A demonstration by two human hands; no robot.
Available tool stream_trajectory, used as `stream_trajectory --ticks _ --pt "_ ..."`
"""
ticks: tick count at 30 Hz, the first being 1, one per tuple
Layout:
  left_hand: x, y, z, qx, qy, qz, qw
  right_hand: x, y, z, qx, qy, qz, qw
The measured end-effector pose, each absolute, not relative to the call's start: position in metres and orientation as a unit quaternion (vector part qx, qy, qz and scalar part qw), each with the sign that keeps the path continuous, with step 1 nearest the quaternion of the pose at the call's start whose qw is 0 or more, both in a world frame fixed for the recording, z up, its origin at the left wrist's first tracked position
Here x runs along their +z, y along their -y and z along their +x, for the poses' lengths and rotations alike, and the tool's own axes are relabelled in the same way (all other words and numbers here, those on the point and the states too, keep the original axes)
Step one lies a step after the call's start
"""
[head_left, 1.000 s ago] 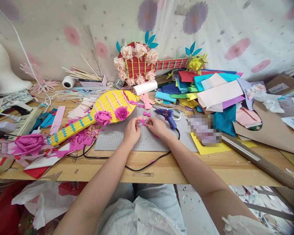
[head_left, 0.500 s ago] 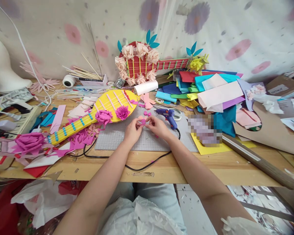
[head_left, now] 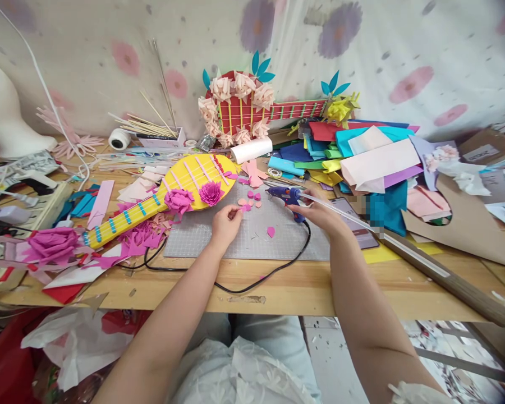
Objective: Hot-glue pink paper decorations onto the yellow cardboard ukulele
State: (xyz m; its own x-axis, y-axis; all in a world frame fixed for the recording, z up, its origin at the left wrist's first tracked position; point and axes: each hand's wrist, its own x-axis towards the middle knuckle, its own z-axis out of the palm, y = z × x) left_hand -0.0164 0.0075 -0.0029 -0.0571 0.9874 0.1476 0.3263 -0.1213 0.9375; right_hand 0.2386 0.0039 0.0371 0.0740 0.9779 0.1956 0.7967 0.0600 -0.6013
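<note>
Head view: your right hand [head_left: 325, 215] grips the glue gun [head_left: 283, 193]; left of it, your left hand [head_left: 227, 224] pinches magenta paper [head_left: 246, 207].

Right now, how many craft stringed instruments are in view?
2: the yellow instrument lies beyond and left of the left hand; the red instrument is at the back, behind the white roll. Others may be hidden.

Mat [head_left: 219, 241]: on table [head_left: 160, 292], ctr.
Petals [head_left: 257, 197]: on mat, btwn L hand [head_left: 226, 225] & glue gun [head_left: 292, 196].
Glue gun: over mat's R half, at R hand [head_left: 325, 216].
Front guitar [head_left: 185, 178]: L of mat, body over its back L.
Back guitar [head_left: 244, 115]: behind mat, by curtain [head_left: 294, 56].
Phone [head_left: 353, 221]: R of mat.
Sticks [head_left: 149, 128]: in box [head_left: 162, 141], L of back guitar.
</note>
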Motion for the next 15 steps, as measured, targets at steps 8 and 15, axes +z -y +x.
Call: stream_trajectory --ticks 8,15 --pt "0.001 -0.008 -0.019 0.432 -0.604 0.57 0.352 0.02 -0.015 0.207 0.195 0.584 -0.719 0.323" --pt "0.0 -0.01 -0.019 0.432 -0.605 0.517 0.424 0.034 0.007 0.198 0.403 0.623 -0.594 0.311"
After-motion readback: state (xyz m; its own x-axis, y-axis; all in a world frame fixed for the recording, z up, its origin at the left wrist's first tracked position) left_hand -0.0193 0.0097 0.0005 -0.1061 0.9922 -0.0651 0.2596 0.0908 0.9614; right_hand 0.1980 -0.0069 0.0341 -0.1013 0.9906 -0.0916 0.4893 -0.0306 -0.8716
